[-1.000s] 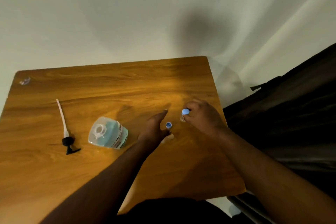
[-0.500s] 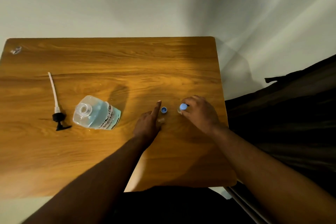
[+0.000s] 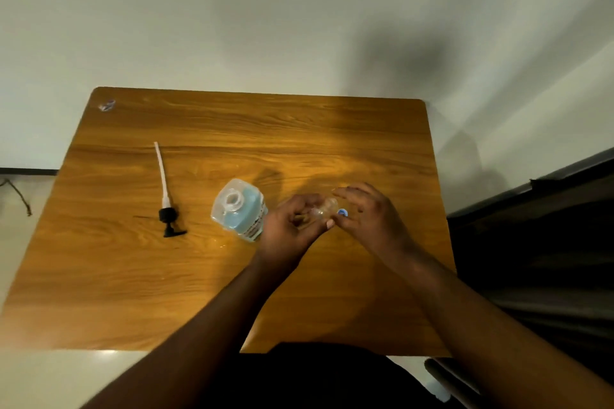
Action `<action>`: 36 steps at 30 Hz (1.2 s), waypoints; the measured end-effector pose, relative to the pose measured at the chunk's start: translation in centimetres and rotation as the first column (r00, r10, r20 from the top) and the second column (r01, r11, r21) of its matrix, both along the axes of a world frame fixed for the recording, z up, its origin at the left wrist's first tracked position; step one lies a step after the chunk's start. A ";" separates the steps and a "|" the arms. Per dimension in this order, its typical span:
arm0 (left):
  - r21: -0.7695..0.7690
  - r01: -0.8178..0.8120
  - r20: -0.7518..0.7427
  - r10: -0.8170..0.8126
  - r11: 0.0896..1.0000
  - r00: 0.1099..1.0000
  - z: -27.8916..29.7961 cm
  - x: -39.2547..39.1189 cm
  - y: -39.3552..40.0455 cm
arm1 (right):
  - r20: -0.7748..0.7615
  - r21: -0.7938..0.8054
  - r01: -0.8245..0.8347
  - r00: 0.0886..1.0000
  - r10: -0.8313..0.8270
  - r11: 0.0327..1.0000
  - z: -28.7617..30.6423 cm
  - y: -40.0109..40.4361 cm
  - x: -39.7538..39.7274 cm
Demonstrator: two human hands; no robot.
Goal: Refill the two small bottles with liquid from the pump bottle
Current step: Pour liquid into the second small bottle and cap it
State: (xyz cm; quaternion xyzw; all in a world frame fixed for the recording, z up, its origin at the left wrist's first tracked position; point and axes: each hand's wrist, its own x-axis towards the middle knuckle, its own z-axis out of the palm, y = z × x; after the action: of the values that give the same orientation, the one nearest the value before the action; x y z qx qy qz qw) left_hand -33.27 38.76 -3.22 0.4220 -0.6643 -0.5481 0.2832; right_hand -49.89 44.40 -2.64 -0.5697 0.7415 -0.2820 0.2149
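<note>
The open pump bottle (image 3: 240, 211) with pale blue liquid stands on the wooden table (image 3: 206, 276). Its black pump head with a white tube (image 3: 167, 206) lies to the left of it. My left hand (image 3: 292, 226) holds a small clear bottle (image 3: 325, 207) on its side just right of the pump bottle. My right hand (image 3: 368, 212) hovers at that bottle's far end with fingers spread. A small blue cap (image 3: 342, 212) shows just below its fingertips. A second small bottle is not visible; it may be hidden under my right hand.
A small clear scrap (image 3: 107, 105) lies at the table's far left corner. The wall runs right behind the table. Dark furniture (image 3: 538, 242) stands against the table's right edge. A few drops glisten on the wood below the pump bottle.
My left hand has picked up the small clear bottle that lay on the table. My right hand has opened and shifted toward it. The camera view has moved.
</note>
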 end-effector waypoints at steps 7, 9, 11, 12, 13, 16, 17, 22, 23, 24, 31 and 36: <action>-0.007 -0.097 -0.305 0.090 0.995 0.948 6.2 6.3 -1.8 | 0.328 -0.056 0.010 0.945 0.009 0.998 0.1 -3.7 8.8; 0.023 -0.120 -0.324 0.121 0.992 0.938 6.5 8.7 -2.6 | 0.342 -0.033 0.023 0.940 -0.010 0.999 0.1 -4.5 11.3; 0.052 -0.145 -0.332 0.154 0.988 0.931 6.4 11.0 -3.5 | 0.338 -0.015 0.020 0.941 -0.014 1.000 -0.2 -5.2 13.5; 0.061 -0.153 -0.335 0.164 0.986 0.928 6.4 11.9 -3.8 | 0.326 -0.003 0.029 0.945 -0.026 1.000 -0.7 -5.5 14.2; 0.066 -0.156 -0.334 0.169 0.986 0.927 6.3 12.8 -4.3 | 0.309 0.005 0.046 0.950 -0.046 0.999 -1.1 -5.9 15.0; 0.038 -0.140 -0.294 0.145 0.989 0.945 6.0 15.3 -5.5 | 0.249 0.015 0.119 0.961 -0.119 0.993 -2.7 -7.0 16.4; 0.025 -0.132 -0.271 0.134 0.991 0.953 5.7 15.8 -5.8 | 0.236 0.007 0.124 0.964 -0.122 0.992 -3.2 -7.1 16.6; 0.009 -0.083 -0.169 0.083 0.997 0.982 5.0 17.8 -7.1 | 0.224 -0.060 0.145 0.966 -0.129 0.988 -4.4 -7.6 17.2; 0.019 -0.065 -0.156 0.068 0.998 0.985 4.9 18.0 -7.3 | 0.216 -0.077 0.158 0.967 -0.138 0.984 -4.3 -7.8 17.3; 0.028 -0.044 -0.145 0.048 0.999 0.988 4.9 18.4 -7.5 | 0.205 -0.096 0.166 0.968 -0.144 0.981 -4.1 -8.0 17.6; 0.041 0.048 -0.090 -0.045 0.998 0.995 5.9 19.3 -8.4 | -0.101 -0.272 0.027 0.993 -0.056 0.962 0.8 -9.4 17.4; -0.060 0.078 -0.071 -0.083 0.995 0.994 7.6 19.0 -9.0 | -0.428 -0.324 -0.121 0.903 -0.031 0.938 5.5 -10.5 16.4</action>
State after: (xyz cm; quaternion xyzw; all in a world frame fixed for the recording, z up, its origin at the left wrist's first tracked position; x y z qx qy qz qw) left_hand -14.25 29.74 4.41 0.3662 -0.6853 -0.5550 0.2970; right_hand -33.46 33.92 2.88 -0.6633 0.6963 -0.2701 -0.0484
